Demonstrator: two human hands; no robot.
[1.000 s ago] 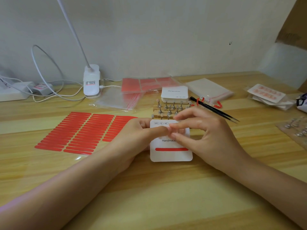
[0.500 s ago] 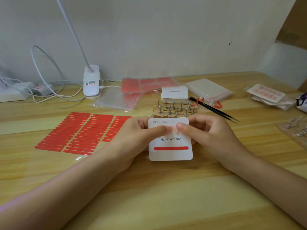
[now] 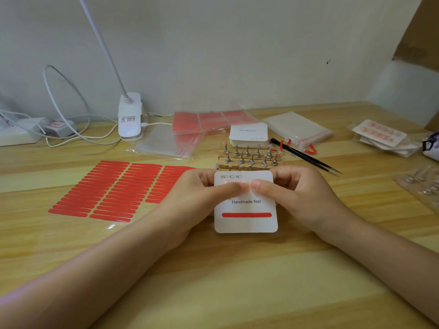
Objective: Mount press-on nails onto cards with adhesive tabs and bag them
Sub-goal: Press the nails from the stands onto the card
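Observation:
A white card (image 3: 245,223) printed "Handmade Nail" is tilted up off the wooden desk, with a red adhesive strip (image 3: 246,214) across its lower part. My left hand (image 3: 190,198) grips its left side and my right hand (image 3: 301,198) its right side. Both thumbs press side by side on the card's upper middle, hiding what lies under them. Behind the card a wooden block holds several metal nail stands (image 3: 249,156). A sheet of red adhesive tabs (image 3: 114,188) lies to the left.
A stack of blank cards (image 3: 249,135), black tweezers (image 3: 306,159), clear bags (image 3: 164,143) and a bag pack (image 3: 297,128) lie behind. Finished bagged cards (image 3: 382,136) sit far right, loose stands (image 3: 422,181) at the right edge, a lamp base (image 3: 129,117) and cables at back left.
My right hand came off the top of the card and took hold of its right side. The card has lifted slightly, and both thumbs now press on its upper middle.

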